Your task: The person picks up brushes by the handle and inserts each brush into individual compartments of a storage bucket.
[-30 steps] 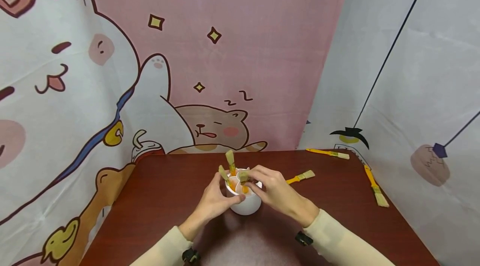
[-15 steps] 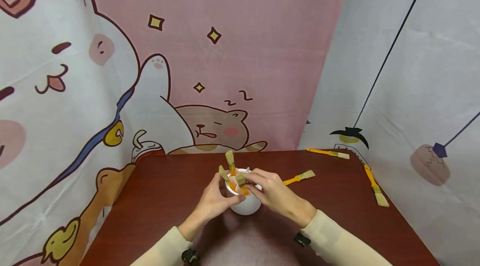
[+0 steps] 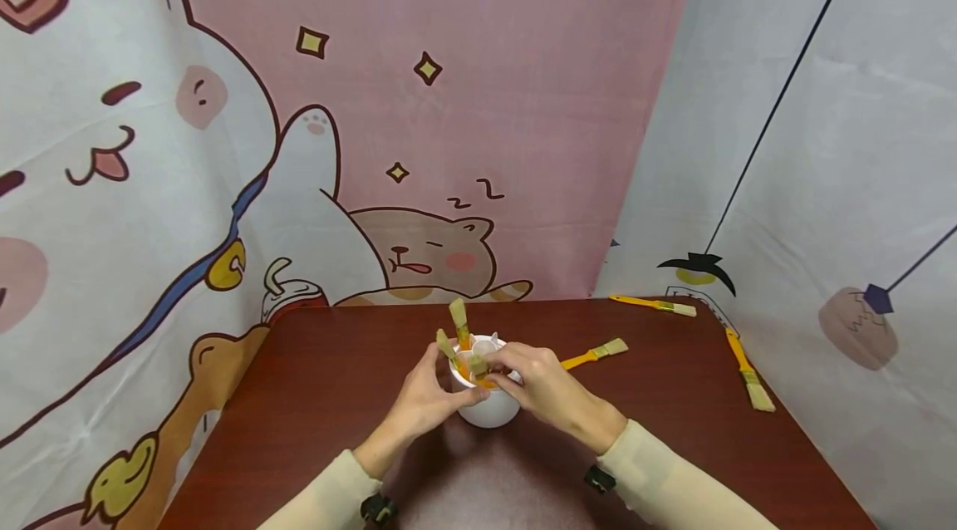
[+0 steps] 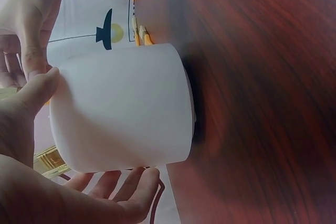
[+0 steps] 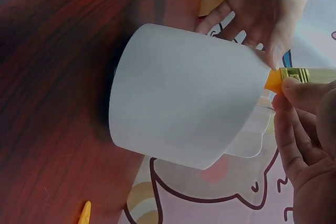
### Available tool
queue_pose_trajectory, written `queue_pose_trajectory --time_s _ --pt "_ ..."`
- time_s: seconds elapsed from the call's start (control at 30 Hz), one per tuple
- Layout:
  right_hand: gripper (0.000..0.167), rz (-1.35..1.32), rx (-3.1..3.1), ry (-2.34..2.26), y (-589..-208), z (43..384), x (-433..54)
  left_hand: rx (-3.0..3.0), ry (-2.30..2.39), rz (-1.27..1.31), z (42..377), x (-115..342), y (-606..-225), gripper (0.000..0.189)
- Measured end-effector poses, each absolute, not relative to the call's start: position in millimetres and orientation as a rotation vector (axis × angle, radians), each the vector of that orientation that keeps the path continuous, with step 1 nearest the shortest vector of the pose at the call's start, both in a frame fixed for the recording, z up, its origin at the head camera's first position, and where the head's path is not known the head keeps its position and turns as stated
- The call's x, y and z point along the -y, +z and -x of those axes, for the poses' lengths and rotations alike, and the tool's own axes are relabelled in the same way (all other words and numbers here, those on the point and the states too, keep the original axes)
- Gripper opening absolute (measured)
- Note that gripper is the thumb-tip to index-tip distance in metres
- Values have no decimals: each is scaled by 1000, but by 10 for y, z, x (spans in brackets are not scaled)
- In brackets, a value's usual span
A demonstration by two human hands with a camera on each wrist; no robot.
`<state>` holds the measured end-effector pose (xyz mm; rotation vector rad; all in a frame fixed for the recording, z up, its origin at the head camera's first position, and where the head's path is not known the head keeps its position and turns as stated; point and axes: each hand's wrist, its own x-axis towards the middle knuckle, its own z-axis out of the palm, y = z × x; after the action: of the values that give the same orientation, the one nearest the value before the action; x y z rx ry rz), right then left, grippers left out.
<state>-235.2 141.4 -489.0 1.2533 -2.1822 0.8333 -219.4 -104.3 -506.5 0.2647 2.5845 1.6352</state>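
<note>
A white pen-holder-like cup (image 3: 489, 414) with inner dividers stands on the table. My left hand (image 3: 419, 405) holds it from the left, thumb near the rim and fingers round the far side. Between my right thumb and fingers is a paintbrush (image 5: 299, 75), pinched by its metal ferrule; my right hand (image 3: 557, 393) is over the cup's right side. That brush is bristles up, with its orange handle inside the cup and mostly hidden. Two more paintbrushes stand in the cup, one upright at the back (image 3: 459, 318) and one leaning left (image 3: 445, 345).
On the brown table (image 3: 336, 372), a paintbrush (image 3: 598, 353) lies right of the cup. Another paintbrush (image 3: 658, 306) lies along the back edge, and a third paintbrush (image 3: 750, 372) along the right edge. Printed cloth (image 3: 538, 115) hangs behind the table.
My right hand has shifted slightly left and down with the pinched paintbrush, whose bristles now sit lower at the cup. My left hand keeps its hold on the cup.
</note>
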Motion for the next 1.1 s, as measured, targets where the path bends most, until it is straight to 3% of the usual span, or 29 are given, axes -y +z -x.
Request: queue_pose_trajectory --time_s 0.33,1.1 --pt "33 -1255 2217 765 -4868 2313 -1432 -2599 1624 -281 2188 1038 -5039 97" --pt "36 -1290 2182 813 -4927 2331 -1512 -2598 1606 -257 2214 1033 -5074 95"
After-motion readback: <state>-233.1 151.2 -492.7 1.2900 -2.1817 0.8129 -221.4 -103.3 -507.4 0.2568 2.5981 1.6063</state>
